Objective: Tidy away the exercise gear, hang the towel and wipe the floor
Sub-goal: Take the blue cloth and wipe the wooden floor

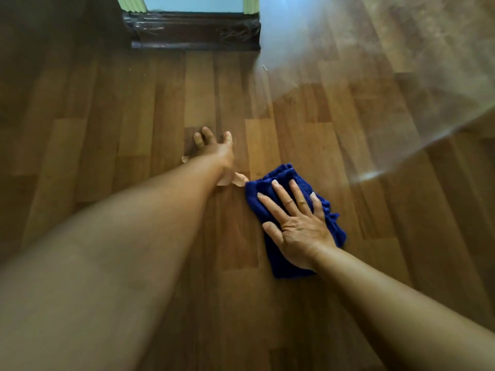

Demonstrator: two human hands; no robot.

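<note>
A folded dark blue cloth (pixel 284 188) lies on the wooden floor (pixel 134 116) right of centre. My right hand (pixel 297 223) presses flat on top of it, fingers spread, covering its middle. My left hand (pixel 214 145) rests on the floor farther ahead and to the left, fingers apart, holding nothing; its arm stretches in from the lower left. Small pale scraps (pixel 235 179) lie on the floor by my left wrist, touching the cloth's near-left corner.
A dark carved wooden furniture base (pixel 195 33) stands at the top centre, with pale green posts above it. Bright glare lies across the floor boards at the upper right (pixel 401 76). A tiny speck of debris (pixel 265 67) lies near the base.
</note>
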